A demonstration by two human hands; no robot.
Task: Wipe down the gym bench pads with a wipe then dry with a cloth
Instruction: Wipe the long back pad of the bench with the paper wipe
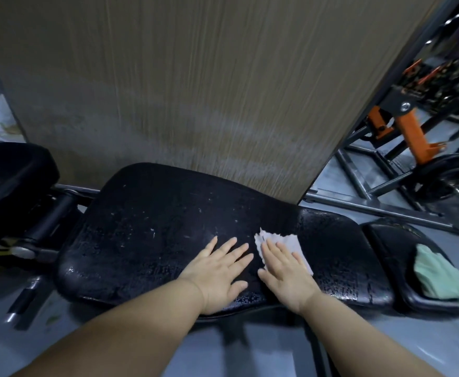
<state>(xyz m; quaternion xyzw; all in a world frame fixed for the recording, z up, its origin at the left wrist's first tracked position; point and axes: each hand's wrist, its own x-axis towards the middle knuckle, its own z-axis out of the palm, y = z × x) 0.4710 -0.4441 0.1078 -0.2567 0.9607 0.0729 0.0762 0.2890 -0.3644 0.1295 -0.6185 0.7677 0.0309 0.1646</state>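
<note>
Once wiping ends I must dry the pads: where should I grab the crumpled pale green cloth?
Probably pinch the raised bunched folds of the crumpled pale green cloth from above with the right hand; it lies heaped on the small black end pad.

Both your bare forearms reach forward; your left hand (221, 270) and right hand (285, 273) lie flat, palms down, fingers (232, 247) straight and spread.
</note>
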